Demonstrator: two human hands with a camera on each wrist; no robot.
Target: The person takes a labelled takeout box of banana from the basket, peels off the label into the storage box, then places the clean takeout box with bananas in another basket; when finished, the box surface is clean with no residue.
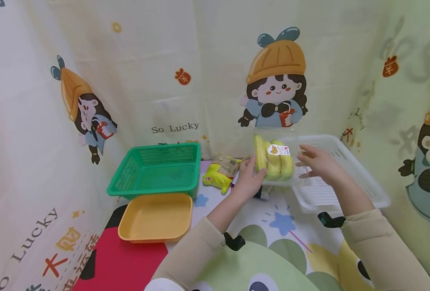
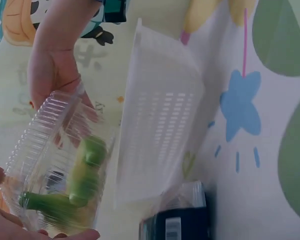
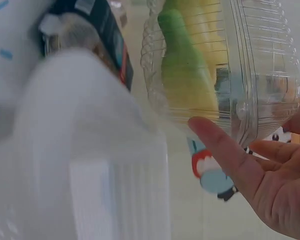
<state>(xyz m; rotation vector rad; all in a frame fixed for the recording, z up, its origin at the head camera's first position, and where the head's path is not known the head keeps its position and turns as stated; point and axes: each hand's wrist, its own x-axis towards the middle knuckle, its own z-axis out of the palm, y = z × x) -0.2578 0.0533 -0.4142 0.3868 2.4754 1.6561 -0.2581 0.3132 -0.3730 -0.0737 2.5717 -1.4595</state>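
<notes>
A clear plastic clamshell box of bananas (image 1: 273, 163), with a white label showing a banana picture, is up in front of me, tilted. My left hand (image 1: 249, 180) grips its left side, the thumb across the front. Part of that hand shows at the corner of the left wrist view, beside the ridged box (image 2: 45, 130). At the box's right end is my right hand (image 1: 320, 163), fingers spread and fairly straight. In the right wrist view its thumb (image 3: 215, 135) lies against the box's lower edge. Green banana stems (image 2: 85, 172) show through the plastic.
A white perforated basket (image 1: 346, 178) sits at the right, partly below my right arm. Left of the box lie a yellow snack bag (image 1: 220, 171) and a dark package (image 2: 175, 225). Farther left are a green basket (image 1: 157, 169) and an orange tray (image 1: 157, 218). A printed curtain hangs behind.
</notes>
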